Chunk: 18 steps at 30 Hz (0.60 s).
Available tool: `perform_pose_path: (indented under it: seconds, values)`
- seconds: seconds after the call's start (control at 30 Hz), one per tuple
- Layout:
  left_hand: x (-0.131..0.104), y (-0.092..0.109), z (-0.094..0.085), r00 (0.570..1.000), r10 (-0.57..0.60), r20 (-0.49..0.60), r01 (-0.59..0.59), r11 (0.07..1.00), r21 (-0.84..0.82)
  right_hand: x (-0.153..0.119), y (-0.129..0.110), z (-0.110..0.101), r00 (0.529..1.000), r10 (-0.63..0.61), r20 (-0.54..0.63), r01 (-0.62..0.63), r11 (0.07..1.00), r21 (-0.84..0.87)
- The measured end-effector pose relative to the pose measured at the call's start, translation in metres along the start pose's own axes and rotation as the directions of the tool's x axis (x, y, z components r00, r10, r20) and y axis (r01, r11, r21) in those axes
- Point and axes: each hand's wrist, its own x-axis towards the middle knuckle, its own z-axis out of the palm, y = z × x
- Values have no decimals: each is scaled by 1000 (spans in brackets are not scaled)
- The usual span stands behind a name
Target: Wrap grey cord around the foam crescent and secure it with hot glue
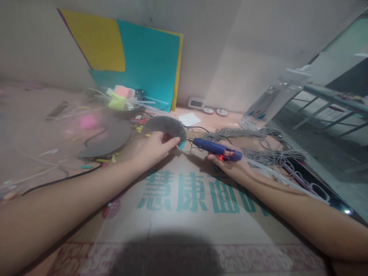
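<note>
My left hand (158, 147) grips a curved grey piece (168, 126) at its right end, thumb and fingers closed on it. A bit of teal shows at that end, below the thumb. In my right hand (230, 159) is a blue glue gun (212, 147) with a small red light. Its metal tip points left, close to the teal end of the grey piece; whether they touch cannot be made out. A clear stick runs out of the gun's back over the right wrist.
Bundles of grey cord (258, 155) lie on the right, near a clear bottle (261, 103). At left are a grey disc (109, 140), scraps and a filled bowl (123, 107). Coloured sheets (149, 61) lean on the wall. A small white device (196, 103) stands behind.
</note>
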Motion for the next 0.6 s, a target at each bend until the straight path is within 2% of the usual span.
perform_pose_path:
  seconds: [0.33,0.6]
  values:
    - [-4,7,-1,999,-28,41,30,998,-57,1,-1,0,1000,-4,9,3,1000,31]
    - [-2,6,1,999,-31,26,33,997,-63,0,3,1,1000,24,14,-24,1000,11]
